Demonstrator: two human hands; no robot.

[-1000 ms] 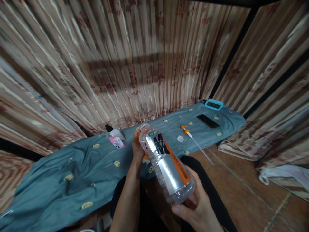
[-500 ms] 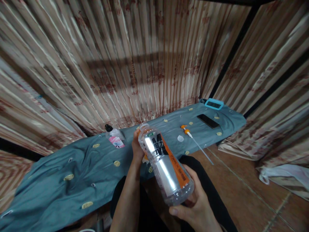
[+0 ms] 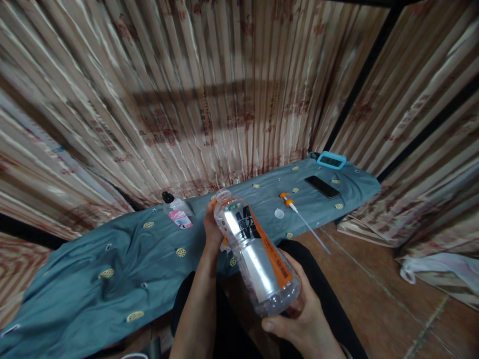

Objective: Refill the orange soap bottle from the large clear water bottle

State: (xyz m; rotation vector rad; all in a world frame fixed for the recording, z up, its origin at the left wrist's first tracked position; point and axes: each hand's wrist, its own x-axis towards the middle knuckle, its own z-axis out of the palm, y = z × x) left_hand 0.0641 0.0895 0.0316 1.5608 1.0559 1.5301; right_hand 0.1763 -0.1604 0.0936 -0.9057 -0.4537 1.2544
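A clear plastic bottle with a silver, black and orange label lies slanted above my lap. Its capless mouth points away and to the left. My left hand is closed at the neck and shoulder, its fingers mostly hidden behind the bottle. At the base, my right hand wraps around from the right, thumb along the near edge. A small orange and white patch shows under the left hand; I cannot make out what it is. On the cloth to the right rests an orange pump head with a long tube, beside a small whitish round cap.
A clear bottle with a black top and pink label leans left on the grey-green cloth. A dark phone and a blue-framed digital clock lie at the right end. Pleated curtains hang close behind. Tiled floor is at right.
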